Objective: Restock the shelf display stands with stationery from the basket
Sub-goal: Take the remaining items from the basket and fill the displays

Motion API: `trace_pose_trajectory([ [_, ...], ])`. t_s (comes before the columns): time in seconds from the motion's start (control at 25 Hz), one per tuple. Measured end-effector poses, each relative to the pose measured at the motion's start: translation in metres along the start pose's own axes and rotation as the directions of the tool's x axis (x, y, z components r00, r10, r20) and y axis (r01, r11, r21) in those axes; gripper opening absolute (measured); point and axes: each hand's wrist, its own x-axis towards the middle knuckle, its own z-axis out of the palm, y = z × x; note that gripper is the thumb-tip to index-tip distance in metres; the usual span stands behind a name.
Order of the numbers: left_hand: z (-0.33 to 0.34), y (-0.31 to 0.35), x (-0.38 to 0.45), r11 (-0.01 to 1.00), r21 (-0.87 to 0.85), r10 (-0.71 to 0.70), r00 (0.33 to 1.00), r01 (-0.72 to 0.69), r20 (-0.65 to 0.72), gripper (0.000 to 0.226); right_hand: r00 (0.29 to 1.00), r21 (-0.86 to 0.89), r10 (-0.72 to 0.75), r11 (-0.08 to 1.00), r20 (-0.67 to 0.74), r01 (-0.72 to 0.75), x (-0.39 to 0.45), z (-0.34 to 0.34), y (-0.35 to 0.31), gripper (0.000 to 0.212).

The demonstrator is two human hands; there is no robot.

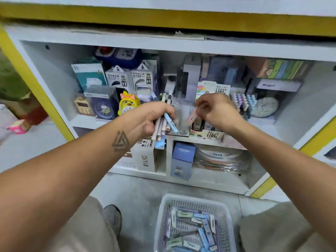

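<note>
Left grip: left hand (154, 115) curled tight round a bundle of slim pastel pens (164, 122), blue, beige and lilac barrels; tips stick out above the fist, ends below it.
Right grip: right hand (216, 110) pinches a small pink translucent lead tube (193, 117) between thumb and fingertips; tube tilted, lower end pointing down-left.
Tube position: over the clear plastic display stand (183, 122) marked 2B on the middle shelf; contact with stand cannot be told.
Neighbouring stand: printed cardboard display box (209, 132) just right of the clear stand, behind the right hand.
Basket: white perforated plastic basket (196, 200) on the grey floor below the arms, holding many loose flat lead cases (201, 231), blue, green, lilac and white.
Shelf: white cabinet with yellow trim (36, 82); yellow chick-shaped clock (128, 104) left of the pens; row of pastel-capped pens (244, 102) to the right.
</note>
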Motion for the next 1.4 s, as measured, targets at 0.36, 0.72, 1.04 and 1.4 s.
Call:
trace_pose_trajectory([
  [0.36,-0.034,-0.014,0.026,0.998,-0.063,-0.018,0.999,0.015,-0.046,0.019,0.982,-0.172,-0.116,0.975,0.149,0.141,0.013,0.038,0.005,0.012],
  [0.72,-0.039,-0.014,0.023,0.998,-0.047,-0.04,0.999,0.039,-0.026,0.017,0.975,-0.103,0.022,0.995,0.222,0.001,0.028,0.024,-0.002,0.011],
  [1.04,-0.033,-0.012,0.02,0.996,-0.082,-0.027,0.999,0.024,-0.04,0.017,0.968,-0.362,-0.02,0.925,0.249,0.112,0.031,0.027,-0.001,0.03],
  [1.4,-0.036,-0.021,0.017,0.997,-0.059,-0.055,0.997,0.052,-0.047,0.013,0.929,-0.323,-0.096,0.921,0.357,0.219,0.022,0.032,-0.006,0.034],
])
